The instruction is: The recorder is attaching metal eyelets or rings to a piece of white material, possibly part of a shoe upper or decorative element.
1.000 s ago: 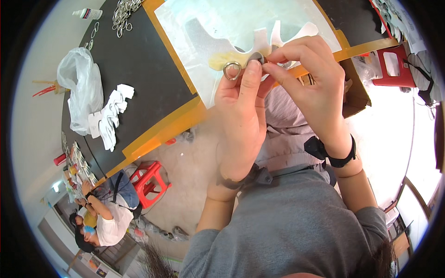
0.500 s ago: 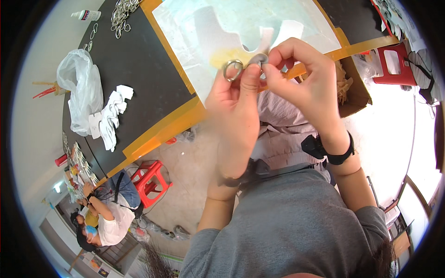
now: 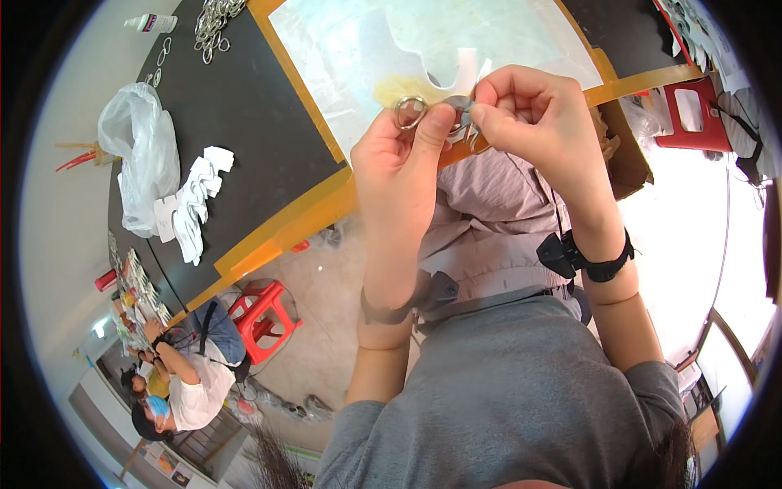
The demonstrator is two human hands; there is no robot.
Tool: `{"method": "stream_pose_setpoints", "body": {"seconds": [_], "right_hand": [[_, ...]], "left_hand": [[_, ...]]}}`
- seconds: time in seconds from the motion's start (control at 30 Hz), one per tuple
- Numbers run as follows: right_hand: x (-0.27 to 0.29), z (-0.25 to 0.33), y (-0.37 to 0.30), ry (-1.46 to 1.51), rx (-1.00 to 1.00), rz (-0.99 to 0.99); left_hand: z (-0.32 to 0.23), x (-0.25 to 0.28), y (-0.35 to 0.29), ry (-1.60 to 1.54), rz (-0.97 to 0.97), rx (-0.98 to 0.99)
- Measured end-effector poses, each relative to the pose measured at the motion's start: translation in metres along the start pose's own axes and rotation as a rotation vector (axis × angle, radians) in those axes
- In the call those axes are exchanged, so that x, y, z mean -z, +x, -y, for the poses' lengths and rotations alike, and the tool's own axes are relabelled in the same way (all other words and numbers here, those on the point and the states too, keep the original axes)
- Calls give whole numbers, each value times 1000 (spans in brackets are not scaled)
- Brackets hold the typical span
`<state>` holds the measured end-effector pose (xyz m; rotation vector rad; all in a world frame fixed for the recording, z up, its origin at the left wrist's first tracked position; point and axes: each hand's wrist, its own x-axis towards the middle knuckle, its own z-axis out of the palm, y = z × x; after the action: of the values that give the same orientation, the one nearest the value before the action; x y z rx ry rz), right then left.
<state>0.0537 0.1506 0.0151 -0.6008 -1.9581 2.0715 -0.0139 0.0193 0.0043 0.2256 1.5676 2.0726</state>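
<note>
Over the near edge of the work table, both my hands are raised close together. My left hand (image 3: 399, 159) pinches a small grey strip (image 3: 459, 103) between thumb and fingers, with a shiny metal ring (image 3: 397, 112) standing out at its left side. My right hand (image 3: 542, 122) pinches the strip's other end with thumb and forefinger. A second metal loop (image 3: 479, 148) hangs just below the right fingertips; how it joins the strip is hidden. Behind the hands, white cut pieces (image 3: 466, 69) lie on a pale translucent sheet (image 3: 505, 24).
Orange tape (image 3: 277, 236) edges the dark table (image 3: 252, 114). On it are linked metal rings (image 3: 213, 28), a plastic bag (image 3: 142, 155), white strips (image 3: 195, 204) and a bottle (image 3: 155, 23). A cardboard box (image 3: 631, 155) and red stools (image 3: 265, 322) stand nearby. Co-workers (image 3: 191, 391) sit at lower left.
My hands have shifted slightly; the right forearm has moved a little right. The second metal loop now shows below the right fingers. A white piece behind the right hand is more covered.
</note>
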Motion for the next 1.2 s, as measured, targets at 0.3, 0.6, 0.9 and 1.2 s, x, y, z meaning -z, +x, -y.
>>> {"method": "stream_pose_setpoints", "body": {"seconds": [0.3, 0.6, 0.9, 1.2], "right_hand": [[-7, -3, -4, -15, 113, -97], [-15, -6, -6, 96, -22, -90], [-24, -7, -9, -160, 197, -241], [-20, -2, -6, -92, 154, -149]], "left_hand": [[1, -10, -1, 14, -170, -188], [-2, -13, -6, 176, -180, -251], [-1, -12, -4, 185, -214, -256], [-5, -5, -5, 174, -158, -205]]}}
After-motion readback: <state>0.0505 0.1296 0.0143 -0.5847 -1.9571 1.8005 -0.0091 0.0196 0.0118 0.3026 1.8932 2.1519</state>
